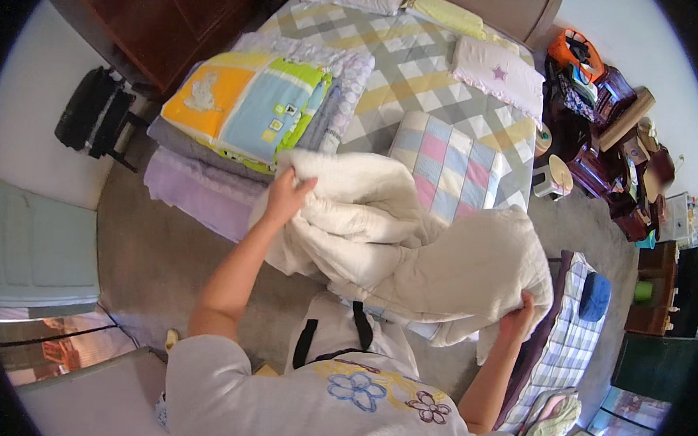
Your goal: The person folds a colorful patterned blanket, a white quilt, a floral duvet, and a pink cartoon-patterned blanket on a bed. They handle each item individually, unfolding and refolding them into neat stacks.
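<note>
Gripping cream blanket (412,238) w/ both hands over checked bed (422,71).

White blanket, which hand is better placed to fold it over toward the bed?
Probably the right hand: it grips the white blanket at its free hanging edge, while the left hand pins the bunched end on the bed.

The person wears a white short-sleeved shirt (338,401) printed with blue and purple outlined flowers and yellow patches; black straps (305,342) cross it. Both forearms are bare.
</note>
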{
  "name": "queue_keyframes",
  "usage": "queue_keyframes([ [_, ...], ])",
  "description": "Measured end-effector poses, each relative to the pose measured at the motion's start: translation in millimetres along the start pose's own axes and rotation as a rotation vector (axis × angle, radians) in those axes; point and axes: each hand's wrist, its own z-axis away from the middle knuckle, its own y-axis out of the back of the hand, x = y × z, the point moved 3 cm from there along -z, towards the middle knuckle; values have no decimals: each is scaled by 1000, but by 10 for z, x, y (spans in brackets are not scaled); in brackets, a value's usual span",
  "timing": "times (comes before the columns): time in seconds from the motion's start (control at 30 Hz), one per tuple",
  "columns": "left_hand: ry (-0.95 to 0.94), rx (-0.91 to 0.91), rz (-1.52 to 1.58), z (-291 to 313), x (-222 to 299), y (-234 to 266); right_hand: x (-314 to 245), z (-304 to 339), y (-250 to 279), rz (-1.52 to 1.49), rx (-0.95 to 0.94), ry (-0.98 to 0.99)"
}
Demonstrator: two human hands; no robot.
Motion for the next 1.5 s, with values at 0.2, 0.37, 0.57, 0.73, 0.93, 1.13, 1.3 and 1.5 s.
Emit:
queue_keyframes([
  [0.2, -218, 440, -11, -657, 1696, 946, -962, -313, -332, -127, -138, 214],
  [0.37, -424, 583, 189, -1391, 2213, 1969, -1455, -564, -929, -186, -369, 275],
  [0.57, -317, 552, -59, -1742, 1390, 2350, -846, -677, -998, 128, -138, 94],
  [0.73, -344, 259, -308, -1704, -62, 2341, 164, -505, -362, -17, -60, 19],
  [0.93, 322, 464, 818, -597, -901, 1554, 615, 485, 193, -5, 15, -32],
  [1.13, 802, -174, 400, 780, -2512, -199, 887, 949, -222, -60, 35, -32],
  [1.3, 753, 34, 498, 823, -2720, -348, 579, 1126, -134, 293, 215, 22],
  [1.5, 390, 465, -262, 711, -1542, 47, 715, 1046, 479, 751, 233, 367],
])
